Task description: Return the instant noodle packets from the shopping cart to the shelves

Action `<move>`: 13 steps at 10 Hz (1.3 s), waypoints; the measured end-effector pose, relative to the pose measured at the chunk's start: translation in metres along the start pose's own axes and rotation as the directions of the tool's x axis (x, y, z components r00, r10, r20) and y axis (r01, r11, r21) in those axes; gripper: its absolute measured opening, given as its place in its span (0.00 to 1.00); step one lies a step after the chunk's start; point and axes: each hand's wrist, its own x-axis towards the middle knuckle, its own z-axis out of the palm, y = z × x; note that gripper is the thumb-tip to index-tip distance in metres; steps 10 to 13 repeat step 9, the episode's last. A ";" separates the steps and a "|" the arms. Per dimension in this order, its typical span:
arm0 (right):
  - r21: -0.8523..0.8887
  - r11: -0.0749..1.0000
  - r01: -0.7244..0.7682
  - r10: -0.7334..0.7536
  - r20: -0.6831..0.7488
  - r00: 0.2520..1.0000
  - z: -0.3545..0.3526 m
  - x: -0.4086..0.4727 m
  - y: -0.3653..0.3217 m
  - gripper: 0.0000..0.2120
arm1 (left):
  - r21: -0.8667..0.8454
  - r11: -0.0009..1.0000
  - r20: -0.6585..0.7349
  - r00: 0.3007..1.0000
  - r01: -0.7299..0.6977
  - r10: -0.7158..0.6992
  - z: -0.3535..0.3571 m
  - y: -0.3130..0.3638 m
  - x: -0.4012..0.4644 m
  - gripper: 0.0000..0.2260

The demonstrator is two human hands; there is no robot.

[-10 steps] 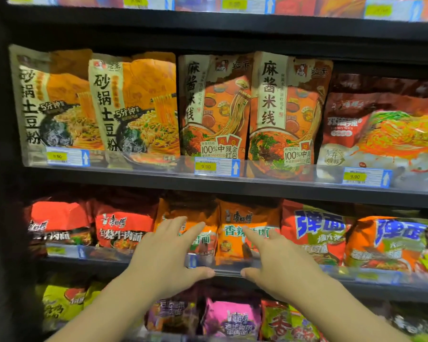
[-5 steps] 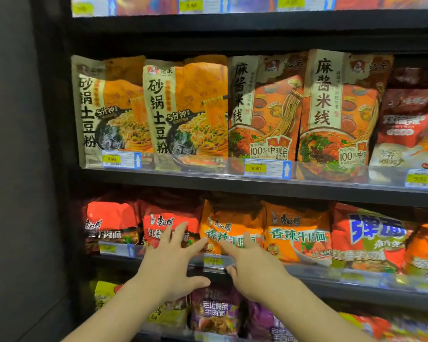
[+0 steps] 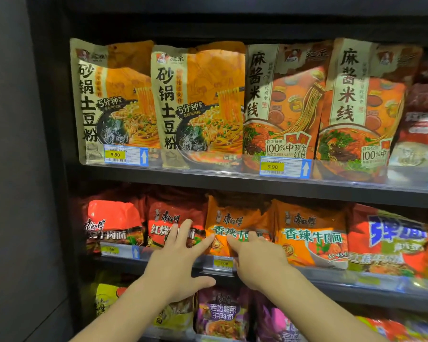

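Note:
Both my hands reach to the middle shelf (image 3: 269, 274) of noodle packets. My left hand (image 3: 176, 262) has spread, straight fingers lying against a dark red packet (image 3: 176, 215). My right hand (image 3: 257, 260) points its fingers at an orange packet (image 3: 235, 218) and touches its lower front. Neither hand grips anything. A second orange packet (image 3: 309, 233) of the same kind stands to the right. The shopping cart is out of view.
The upper shelf (image 3: 232, 178) holds tall beige and orange pouches (image 3: 198, 102) behind a clear rail with price tags (image 3: 284, 167). Purple packets (image 3: 223, 314) fill the shelf below. A dark side wall (image 3: 22, 169) bounds the shelves on the left.
The view has shifted left and closer to the shelves. Both hands moved forward and slightly up, fingers now touching the red and orange packets on the middle shelf.

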 end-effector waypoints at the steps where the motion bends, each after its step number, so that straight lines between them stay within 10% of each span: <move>1: 0.015 1.000 0.015 -0.015 0.016 1.000 -0.001 -0.004 0.001 0.37 | -0.022 1.000 -0.013 1.000 -0.016 0.015 -0.004 -0.003 -0.008 0.41; 13: 0.221 0.959 -0.180 0.199 -0.067 0.978 -0.024 -0.127 0.093 0.45 | -0.002 0.999 -0.057 0.998 -0.039 0.038 -0.059 0.053 -0.036 0.43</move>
